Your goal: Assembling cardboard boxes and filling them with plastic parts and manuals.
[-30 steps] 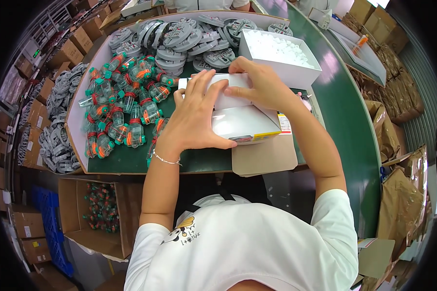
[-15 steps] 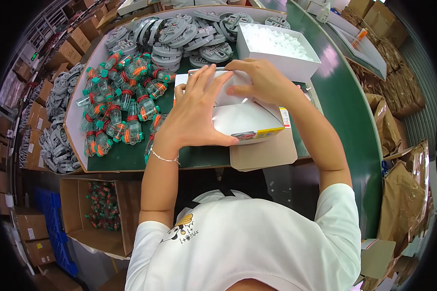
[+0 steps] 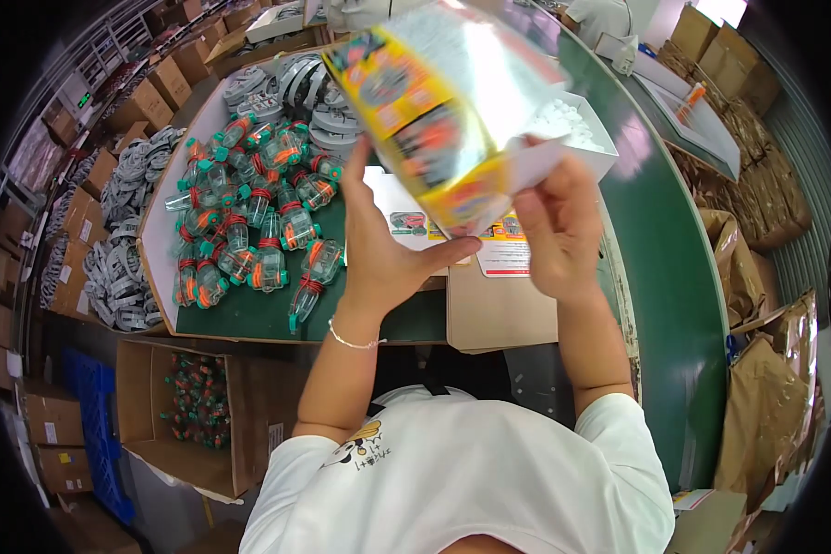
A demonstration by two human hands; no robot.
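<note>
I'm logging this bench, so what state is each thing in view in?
Yellow-printed box: raised, tilted, slightly blurred
Left hand: gripping the box
Right hand: holding the box's other side
Clear green-ended containers: heaped
Grey discs: piled, partly hidden
White tray: open, holding small white pieces
Brown cardboard: lying flat
Floor carton: open, partly filled

Blue pallet [image 3: 98, 425] at near left, open cardboard carton [image 3: 137, 392] just right of it, heaped grey parts [image 3: 122, 268], seemingly plastic, farther back, crumpled brown wrapping [image 3: 757, 406] at right, white bottle [image 3: 625, 59] far right
</note>
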